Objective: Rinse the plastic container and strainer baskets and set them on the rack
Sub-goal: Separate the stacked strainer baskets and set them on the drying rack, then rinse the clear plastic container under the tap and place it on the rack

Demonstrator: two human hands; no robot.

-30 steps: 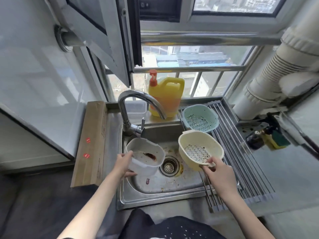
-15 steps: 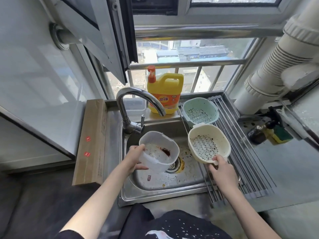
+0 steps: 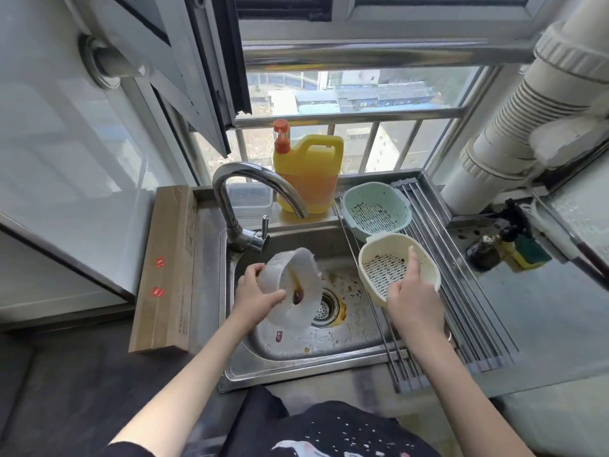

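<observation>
The left hand [image 3: 255, 296] grips the translucent plastic container [image 3: 291, 286] by its wall and tips it on its side over the sink [image 3: 296, 349], its mouth turned towards the drain [image 3: 324, 306], probably so the reddish-brown dregs inside run out. The right hand [image 3: 415, 300] closes on the near rim of the cream strainer basket [image 3: 397, 270], forefinger laid up the inner wall, holding it at the edge of the rack [image 3: 461, 291]. The green strainer basket [image 3: 375, 209] sits on the rack behind, apparently parked until its rinse.
</observation>
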